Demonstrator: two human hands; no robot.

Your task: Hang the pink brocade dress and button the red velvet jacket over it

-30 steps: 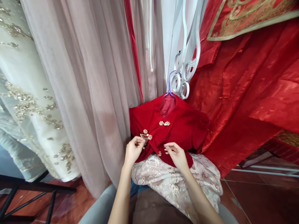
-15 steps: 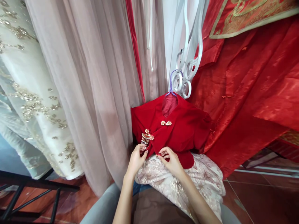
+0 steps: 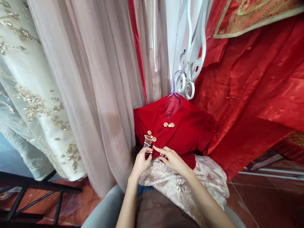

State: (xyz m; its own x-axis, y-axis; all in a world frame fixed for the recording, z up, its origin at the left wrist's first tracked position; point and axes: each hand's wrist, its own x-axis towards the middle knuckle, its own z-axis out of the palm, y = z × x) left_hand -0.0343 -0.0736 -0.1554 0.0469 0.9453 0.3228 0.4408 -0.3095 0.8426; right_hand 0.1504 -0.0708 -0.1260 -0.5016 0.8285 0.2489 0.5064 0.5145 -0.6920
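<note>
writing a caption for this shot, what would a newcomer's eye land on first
The bright red jacket in the middle, on its purple hanger, would probably catch the eye first. Next might come the beaded ornament on its front, then the white cloth with gold sparkle down the picture's left side.

Hands: left hand [image 3: 142, 163] and right hand [image 3: 172, 160] both bare, slim-fingered.
Forearms: left forearm [image 3: 128, 199] and right forearm [image 3: 201, 194] bare for their whole visible length, slender, narrowing to the wrists.
Torso/lap: plain matt brown cloth [image 3: 154, 210], softly creased; top or apron, can't tell.
Legs: pale grey-blue legwear [image 3: 105, 209], smooth, unpatterned, seen either side of the brown.
Lap edge: small deep-blue patch [image 3: 145, 189]; can't tell if worn.
</note>
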